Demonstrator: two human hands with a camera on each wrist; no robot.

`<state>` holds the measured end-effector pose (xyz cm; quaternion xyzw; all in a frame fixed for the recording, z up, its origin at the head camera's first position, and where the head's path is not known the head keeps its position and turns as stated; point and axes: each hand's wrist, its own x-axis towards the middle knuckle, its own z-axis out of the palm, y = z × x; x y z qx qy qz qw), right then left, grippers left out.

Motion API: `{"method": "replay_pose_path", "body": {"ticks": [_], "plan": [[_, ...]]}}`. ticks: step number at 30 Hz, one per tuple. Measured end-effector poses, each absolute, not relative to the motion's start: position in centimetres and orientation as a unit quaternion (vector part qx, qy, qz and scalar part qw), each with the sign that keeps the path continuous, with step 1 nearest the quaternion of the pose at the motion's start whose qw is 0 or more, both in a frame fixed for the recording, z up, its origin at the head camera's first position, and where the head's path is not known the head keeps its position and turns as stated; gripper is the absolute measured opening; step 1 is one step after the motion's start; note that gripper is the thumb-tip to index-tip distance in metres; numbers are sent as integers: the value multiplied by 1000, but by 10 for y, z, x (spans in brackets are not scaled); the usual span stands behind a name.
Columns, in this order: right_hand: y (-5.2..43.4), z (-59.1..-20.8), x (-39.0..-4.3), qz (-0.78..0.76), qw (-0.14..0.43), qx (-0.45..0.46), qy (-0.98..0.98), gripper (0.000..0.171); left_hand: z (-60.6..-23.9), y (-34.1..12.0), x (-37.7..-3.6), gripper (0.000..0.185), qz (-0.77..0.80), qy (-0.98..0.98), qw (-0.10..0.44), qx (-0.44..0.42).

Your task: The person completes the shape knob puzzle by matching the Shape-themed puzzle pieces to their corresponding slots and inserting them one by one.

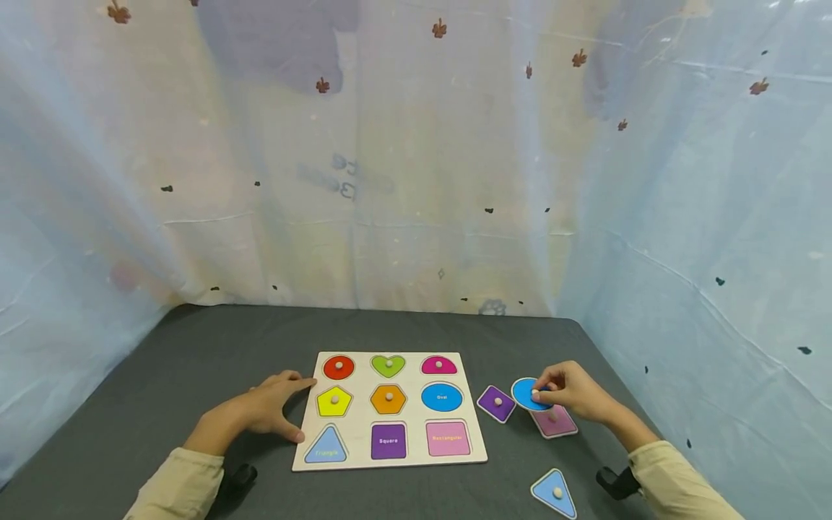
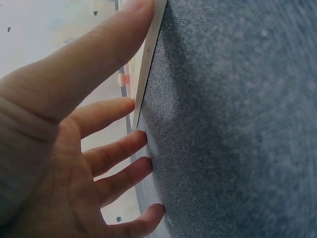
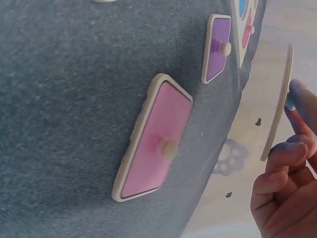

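We see the right hand [image 1: 575, 393] pinching the knob of a blue oval puzzle piece [image 1: 528, 393], its fingers curled around the knob, and the right wrist view shows the piece lifted clear of the gray tabletop [image 1: 195, 361]. The oval hangs over the far edge of a pink rectangle piece [image 1: 555, 422], which lies flat on the tabletop, with a purple square piece [image 1: 497, 403] just to its left. A light blue triangle piece [image 1: 555, 493] lies nearer to us, well apart from the others. The left hand [image 1: 260, 412] holds nothing: its fingers are spread and fairly straight, the thumb and fingertips touching the left edge of the wooden shape puzzle board [image 1: 390, 462]. On the board, the oval, square, rectangle and triangle recesses stand open, while the remaining shapes sit in place.
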<state>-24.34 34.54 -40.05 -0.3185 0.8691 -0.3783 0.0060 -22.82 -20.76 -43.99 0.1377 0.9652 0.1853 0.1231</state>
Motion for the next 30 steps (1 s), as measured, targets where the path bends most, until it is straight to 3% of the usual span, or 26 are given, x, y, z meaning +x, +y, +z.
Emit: {"method": "replay_pose_path", "body": {"ticks": [30], "plan": [[323,-401,-267,-369,7,-313,875,6,-441,-208,-227,102,187,966,117,138]]}}
